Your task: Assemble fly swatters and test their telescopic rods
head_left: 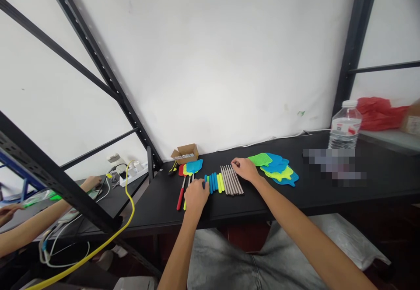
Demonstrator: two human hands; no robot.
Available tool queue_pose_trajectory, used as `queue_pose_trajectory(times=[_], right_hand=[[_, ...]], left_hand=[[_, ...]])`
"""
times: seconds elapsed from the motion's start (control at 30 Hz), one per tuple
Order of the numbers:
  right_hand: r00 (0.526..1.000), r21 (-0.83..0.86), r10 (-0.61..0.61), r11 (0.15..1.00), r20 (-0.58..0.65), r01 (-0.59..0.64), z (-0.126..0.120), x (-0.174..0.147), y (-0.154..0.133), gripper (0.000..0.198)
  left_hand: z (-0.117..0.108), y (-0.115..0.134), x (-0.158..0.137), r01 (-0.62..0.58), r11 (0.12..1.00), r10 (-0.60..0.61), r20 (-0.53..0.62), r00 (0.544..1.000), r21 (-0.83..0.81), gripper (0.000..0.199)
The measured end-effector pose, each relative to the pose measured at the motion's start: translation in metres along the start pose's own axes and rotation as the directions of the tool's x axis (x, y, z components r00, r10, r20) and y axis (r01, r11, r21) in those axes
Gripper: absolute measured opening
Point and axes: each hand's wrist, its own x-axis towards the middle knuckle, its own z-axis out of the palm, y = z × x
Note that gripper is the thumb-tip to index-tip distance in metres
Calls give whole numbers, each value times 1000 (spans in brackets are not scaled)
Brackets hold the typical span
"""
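Observation:
My left hand (197, 192) is curled at the left end of a row of coloured handle grips, its fingertips on a blue grip (205, 178) that it partly hides. The row includes more blue grips (214, 182) and yellow grips (221, 183). Beside them lie several metal rods (232, 180), side by side. At the far end of the rightmost rods, my right hand (244, 168) has its fingers pinched together on a rod tip. Past that hand, loose fly swatter heads are piled: green (260, 159), blue (277, 164) and yellow (282, 174).
Left of my left hand lie assembled fly swatters with red (180, 198) and blue (194, 166) parts. Behind them stands an open cardboard box (186, 153). A water bottle (345, 126) is at the right. A yellow cable (131, 211) crosses the shelf post; another person's arm (42, 218) shows at far left.

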Motion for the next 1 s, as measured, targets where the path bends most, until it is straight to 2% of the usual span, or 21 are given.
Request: queue_pose_trajectory(times=[0.13,0.27,0.53,0.8,1.0], right_hand=[[995,-109,41,993,86,-32,-3,-2,-4,19],[986,-208,65,978,153,-32,-5,-3,-7,19],[982,-307,104,950,156,-52,-5,-4,-7,25],[978,-340,157,935,135,-103,-7,-5,-9,26],[957,-400,262,896,125,-194,-9,-5,-13,26]], left_hand=[[5,7,2,29,999,-29,14,999,-18,31],[7,2,6,56,997,-53,52,997,-54,34],[7,-2,18,106,991,-92,167,982,-78,32],[14,-7,26,114,987,-92,188,978,-112,34],[15,-7,27,108,987,-85,187,979,-117,35]])
